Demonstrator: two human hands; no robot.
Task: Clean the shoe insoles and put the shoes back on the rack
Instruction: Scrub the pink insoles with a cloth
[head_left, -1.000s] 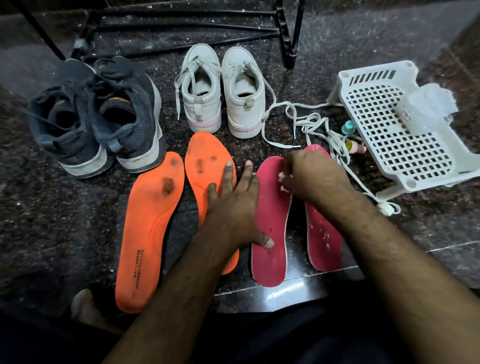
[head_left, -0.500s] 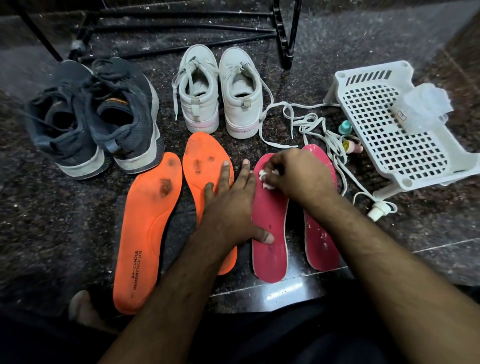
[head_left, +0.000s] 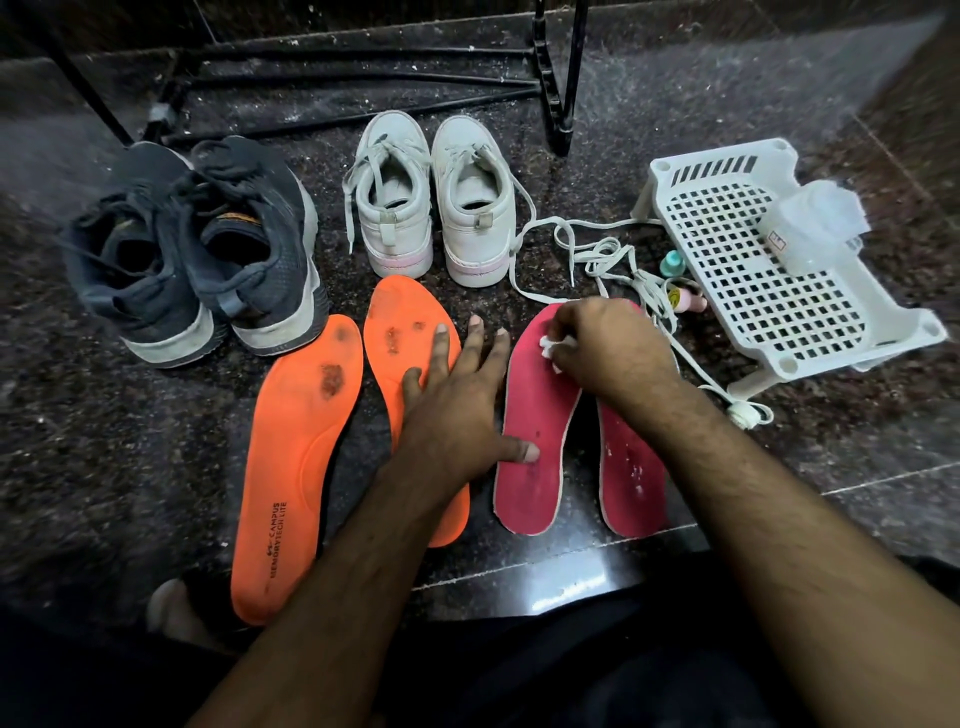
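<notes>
A small white wad (head_left: 551, 347) is pinched in the curled fingers of the right hand (head_left: 608, 348) and pressed to the toe end of the left pink insole (head_left: 530, 467). The left hand (head_left: 457, 410) is laid flat with fingers spread and straight; its thumb is pressed on the same pink insole, its palm rests over the right orange insole (head_left: 400, 338).

The right pink insole (head_left: 631, 478), flecked white, is partly covered by the right forearm. The left orange insole (head_left: 296, 457), stained dark near the toe, lies outermost left. All four are laid side by side on the dark speckled floor (head_left: 104, 441).

Beyond them, toward the far edge of the floor: a dark grey pair of shoes (head_left: 208, 249) at left, a white pair (head_left: 431, 202) at centre, loose laces (head_left: 597, 249) trailing right. A black metal rack (head_left: 363, 83) is seen behind. A white plastic basket (head_left: 753, 270) lies at right, with two small bottles (head_left: 685, 291) just beside it.
</notes>
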